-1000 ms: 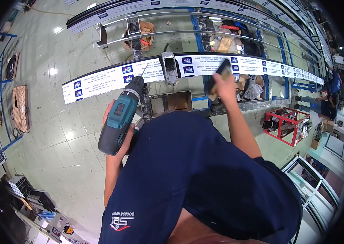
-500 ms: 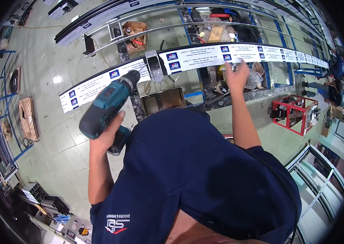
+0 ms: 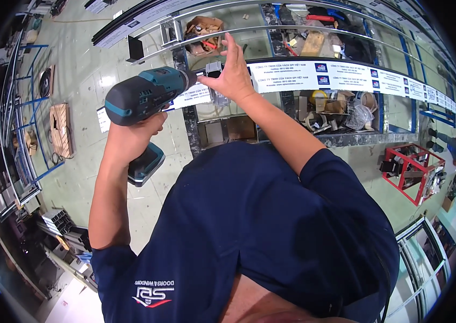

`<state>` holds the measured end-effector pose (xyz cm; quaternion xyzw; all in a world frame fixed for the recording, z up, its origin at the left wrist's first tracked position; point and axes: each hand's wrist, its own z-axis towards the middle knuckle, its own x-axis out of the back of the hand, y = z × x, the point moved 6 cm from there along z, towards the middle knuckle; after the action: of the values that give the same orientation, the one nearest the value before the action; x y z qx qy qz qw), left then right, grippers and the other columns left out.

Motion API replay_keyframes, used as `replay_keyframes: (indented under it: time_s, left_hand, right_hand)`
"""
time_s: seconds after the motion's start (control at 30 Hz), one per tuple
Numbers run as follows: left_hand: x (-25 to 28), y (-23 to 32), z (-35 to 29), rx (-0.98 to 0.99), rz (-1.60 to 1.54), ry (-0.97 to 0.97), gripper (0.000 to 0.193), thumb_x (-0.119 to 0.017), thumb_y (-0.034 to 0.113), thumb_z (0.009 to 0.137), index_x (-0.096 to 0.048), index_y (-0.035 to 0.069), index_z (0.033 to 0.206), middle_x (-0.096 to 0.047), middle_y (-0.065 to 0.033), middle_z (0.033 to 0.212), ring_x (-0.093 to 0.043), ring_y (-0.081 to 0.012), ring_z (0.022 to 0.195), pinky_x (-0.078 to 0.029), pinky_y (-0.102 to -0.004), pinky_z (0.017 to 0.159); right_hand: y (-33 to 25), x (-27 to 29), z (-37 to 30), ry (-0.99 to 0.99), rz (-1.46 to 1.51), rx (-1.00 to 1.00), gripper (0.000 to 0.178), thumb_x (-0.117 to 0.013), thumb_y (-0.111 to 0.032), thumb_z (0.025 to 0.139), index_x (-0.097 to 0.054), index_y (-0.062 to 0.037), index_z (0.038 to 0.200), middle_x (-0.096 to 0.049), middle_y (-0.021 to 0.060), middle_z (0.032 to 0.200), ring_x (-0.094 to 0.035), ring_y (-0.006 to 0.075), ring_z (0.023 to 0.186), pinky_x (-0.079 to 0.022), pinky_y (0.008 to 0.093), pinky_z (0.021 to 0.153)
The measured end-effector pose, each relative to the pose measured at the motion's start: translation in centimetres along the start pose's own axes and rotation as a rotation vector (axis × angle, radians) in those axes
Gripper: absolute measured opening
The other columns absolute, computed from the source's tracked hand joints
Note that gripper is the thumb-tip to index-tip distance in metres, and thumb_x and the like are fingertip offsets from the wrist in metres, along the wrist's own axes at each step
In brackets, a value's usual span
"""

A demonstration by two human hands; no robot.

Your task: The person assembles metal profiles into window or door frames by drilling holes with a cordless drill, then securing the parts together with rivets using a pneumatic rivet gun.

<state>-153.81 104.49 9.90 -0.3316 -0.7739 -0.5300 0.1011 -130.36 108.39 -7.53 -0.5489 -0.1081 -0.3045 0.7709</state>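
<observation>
A teal-and-black cordless drill (image 3: 139, 99) is gripped in my left hand (image 3: 133, 137), its fingers wrapped round the handle. The drill's nose points right, over a long profile (image 3: 341, 79) covered in white printed film. My right hand (image 3: 236, 75) reaches across the profile with fingers spread and raised. Its thumb is close to the drill's chuck (image 3: 189, 78); whether they touch I cannot tell. Just beside that thumb, a small silvery metal block (image 3: 214, 68) sits on the profile, partly hidden by my hand. The drill bit's tip is not distinguishable.
The profile rests across a dark-topped, blue-framed bench (image 3: 341, 140). Below and beyond it lie a cardboard box of scraps (image 3: 204, 27), tape rolls (image 3: 369, 99) and loose tools. More profiles run along the far side. A red metal frame (image 3: 413, 172) stands on the floor at right.
My right hand has moved left along the profile to the drill's nose, its fingers now spread. The drill has turned closer to level. The whole view has shifted slightly.
</observation>
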Motion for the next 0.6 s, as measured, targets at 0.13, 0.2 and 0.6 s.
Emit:
replay_keyframes:
  time_s: [0.13, 0.2, 0.6]
  left_hand:
    - [-0.2, 1.0, 0.9, 0.024, -0.069, -0.019, 0.021, -0.075, 0.004, 0.094, -0.075, 0.0, 0.115, -0.071, -0.0035, 0.083, -0.064, -0.01, 0.072, -0.053, -0.0287, 0.066]
    - [-0.3, 1.4, 1.4, 0.026, -0.092, -0.018, 0.023, -0.073, 0.003, 0.094, -0.076, -0.001, 0.117, -0.07, -0.0033, 0.083, -0.062, -0.0099, 0.071, -0.052, -0.0283, 0.066]
    - [-0.2, 3.0, 3.1, 0.102, -0.034, -0.06, 0.027, -0.074, 0.004, 0.094, -0.075, 0.0, 0.12, -0.069, -0.0023, 0.084, -0.061, -0.0096, 0.073, -0.051, -0.0291, 0.068]
  right_hand:
    - [1.0, -0.6, -0.7, 0.043, 0.053, -0.037, 0.136, -0.1, -0.035, 0.067, -0.014, -0.0068, 0.168, -0.049, 0.0181, 0.145, -0.062, 0.0302, 0.114, -0.055, 0.0443, 0.102]
    - [1.6, -0.8, -0.9, 0.041, 0.154, -0.078, 0.133, -0.1, -0.035, 0.068, -0.017, -0.0062, 0.167, -0.049, 0.0181, 0.145, -0.064, 0.0294, 0.111, -0.055, 0.0437, 0.1]
    - [2.9, -1.6, -1.2, 0.098, 0.189, -0.082, 0.126, -0.101, -0.03, 0.067, -0.024, -0.0064, 0.164, -0.052, 0.0172, 0.143, -0.068, 0.0268, 0.105, -0.055, 0.0432, 0.097]
